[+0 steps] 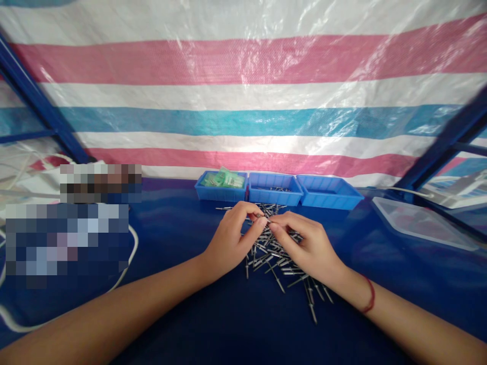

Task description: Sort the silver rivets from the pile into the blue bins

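Note:
My left hand (236,237) and my right hand (309,244) meet over a loose pile of silver blind rivets (274,261). Between the fingertips of both hands is a small metal blind rivet (268,221), mostly covered by the fingers. Each hand is closed in a pinch of thumb and forefinger. The pile spreads beneath and between the hands, with several rivets lying toward me near the right wrist. Part of it is hidden behind the fingers.
Behind the pile stand three blue bins: a left bin (220,193) with green packets, a middle bin (274,198) with some rivets, and a right bin (330,201). A translucent plastic tray or lid (422,225) lies right on the blue table (178,319). A white cable (134,243) curves at left.

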A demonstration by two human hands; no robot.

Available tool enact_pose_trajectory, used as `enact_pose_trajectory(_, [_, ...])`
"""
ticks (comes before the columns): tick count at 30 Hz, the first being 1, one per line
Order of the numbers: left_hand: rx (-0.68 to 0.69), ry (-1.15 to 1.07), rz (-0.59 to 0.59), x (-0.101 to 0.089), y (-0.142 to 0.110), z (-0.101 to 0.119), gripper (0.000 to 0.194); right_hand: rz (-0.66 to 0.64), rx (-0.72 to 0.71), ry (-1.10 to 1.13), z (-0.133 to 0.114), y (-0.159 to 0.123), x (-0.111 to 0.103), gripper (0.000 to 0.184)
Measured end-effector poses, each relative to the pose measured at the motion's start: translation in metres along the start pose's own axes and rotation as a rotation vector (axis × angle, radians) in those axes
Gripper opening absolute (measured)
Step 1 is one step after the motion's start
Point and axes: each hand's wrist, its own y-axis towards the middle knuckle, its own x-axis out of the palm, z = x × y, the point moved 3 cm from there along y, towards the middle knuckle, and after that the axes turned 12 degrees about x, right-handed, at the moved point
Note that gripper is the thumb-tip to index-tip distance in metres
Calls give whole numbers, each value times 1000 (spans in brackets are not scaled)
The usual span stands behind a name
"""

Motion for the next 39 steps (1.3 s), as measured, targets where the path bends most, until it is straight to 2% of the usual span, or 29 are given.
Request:
enact_pose_trajectory(2, [-28, 8, -7, -2, 2, -5, 13, 74, 23, -49, 8, 6, -8, 18])
enact_pose_trajectory(4, [-42, 24, -4, -5, 4, -10, 21, 207, 53, -156, 22, 15, -21, 20])
enact_pose_trajectory(5, [-46, 37, -7, -6, 5, -13, 22, 275, 61, -239, 31, 20, -28, 22])
enact_pose_trajectory(8, [-63, 76, -24, -8, 8, -21, 19, 367, 67, -482, 57, 36, -40, 29])
enact_pose_trajectory(11, [-64, 101, -46, -10, 11, -24, 17, 375, 53, -687, 73, 45, -41, 33])
enact_pose_trajectory(15, [-92, 164, -45, -23, 18, -32, 17, 306, 53, -860, 75, 46, -34, 35])
enact_pose_trajectory(18, [-157, 280, -85, -40, 23, -49, 22, 312, 44, -794, 67, 41, -34, 33])
enact_pose_trajectory(23, [-200, 501, -444, -52, 15, -82, 20, 234, 40, -557, 60, 30, -29, 24])
enact_pose_trajectory(26, [-199, 511, -528, -50, 8, -87, 16, 203, 54, -443, 56, 24, -24, 20])
enact_pose_trajectory(29, [-123, 468, -520, -42, 8, -78, 17, 174, 31, -393, 46, 20, -21, 20])
enact_pose_trajectory(33, [80, 327, -467, -28, 14, -52, 19, 121, -5, -358, 33, 17, -16, 22])
enact_pose_trajectory(39, [190, 142, -614, -12, 11, -22, 14, 52, -5, -331, 31, 14, -9, 22])
